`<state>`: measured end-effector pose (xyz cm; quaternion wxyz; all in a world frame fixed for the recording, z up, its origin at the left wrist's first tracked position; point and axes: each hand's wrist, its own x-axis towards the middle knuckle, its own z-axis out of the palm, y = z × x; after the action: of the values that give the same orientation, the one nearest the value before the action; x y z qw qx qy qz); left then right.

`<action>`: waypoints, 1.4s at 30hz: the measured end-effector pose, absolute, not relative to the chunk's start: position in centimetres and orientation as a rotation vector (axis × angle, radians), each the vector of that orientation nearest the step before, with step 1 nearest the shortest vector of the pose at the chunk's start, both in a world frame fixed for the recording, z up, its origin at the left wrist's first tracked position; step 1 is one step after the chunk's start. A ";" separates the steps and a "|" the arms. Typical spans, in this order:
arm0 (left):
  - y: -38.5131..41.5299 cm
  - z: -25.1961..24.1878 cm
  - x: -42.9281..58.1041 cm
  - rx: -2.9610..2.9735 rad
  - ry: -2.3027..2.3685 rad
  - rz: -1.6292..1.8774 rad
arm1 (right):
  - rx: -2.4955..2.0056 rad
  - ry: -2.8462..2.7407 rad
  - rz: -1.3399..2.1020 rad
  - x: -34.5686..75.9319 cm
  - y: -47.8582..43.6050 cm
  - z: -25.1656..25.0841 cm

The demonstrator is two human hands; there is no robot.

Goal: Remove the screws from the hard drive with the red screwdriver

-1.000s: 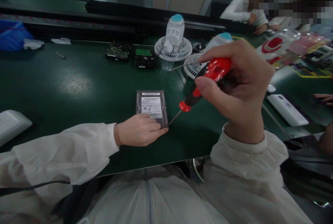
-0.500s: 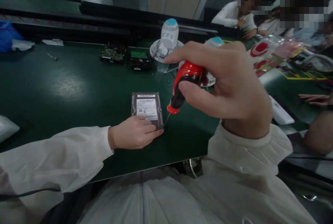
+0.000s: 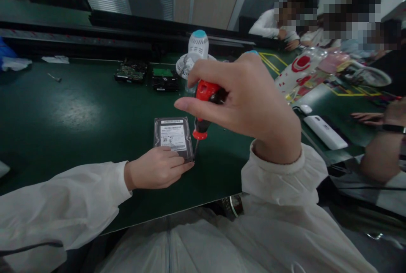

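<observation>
A hard drive (image 3: 173, 135) with a white label lies flat on the green table (image 3: 79, 112). My left hand (image 3: 157, 167) rests on its near edge, fingers pressed down on the drive's near right corner. My right hand (image 3: 244, 104) is closed round the red and black handle of a screwdriver (image 3: 204, 104). The screwdriver stands almost upright. Its thin tip comes down at the drive's near right corner, just beside my left fingertips.
Two bare circuit-board drives (image 3: 130, 71) (image 3: 165, 77) and a small white fan (image 3: 195, 53) sit farther back. A white device (image 3: 325, 131) lies at the right. Other people sit at the far right; one person's hand (image 3: 364, 116) rests on the table.
My right hand has swung the screwdriver from a slant to nearly upright, its tip staying at the drive's corner. The view has shifted left. My left hand kept its hold.
</observation>
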<state>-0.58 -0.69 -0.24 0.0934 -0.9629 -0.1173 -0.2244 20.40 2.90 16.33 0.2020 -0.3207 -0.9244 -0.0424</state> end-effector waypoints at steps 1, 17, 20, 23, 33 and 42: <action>-0.7 -0.2 -0.5 -2.856 -0.350 -0.675 | -0.903 -2.570 -0.135 20.5 3.0 16.3; -0.7 -0.3 -0.5 -2.887 -0.360 -0.700 | -0.674 -2.633 -0.031 21.9 4.4 16.5; -0.6 -0.3 -0.5 -2.896 -0.370 -0.691 | -0.559 -2.702 0.052 22.1 4.6 16.6; -0.6 -0.3 -0.5 -2.905 -0.373 -0.683 | -0.607 -2.668 0.007 22.0 4.8 16.4; -0.6 -0.3 -0.4 -2.915 -0.370 -0.713 | -0.541 -2.699 0.035 22.6 5.2 16.4; -0.6 -0.3 -0.3 -2.921 -0.365 -0.730 | -0.600 -2.697 -0.003 22.9 5.4 16.5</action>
<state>-0.32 -0.58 -0.27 0.0543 -0.9617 -0.1202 -0.2402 22.93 5.36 16.54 0.1883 -0.2131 -0.9587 -0.0011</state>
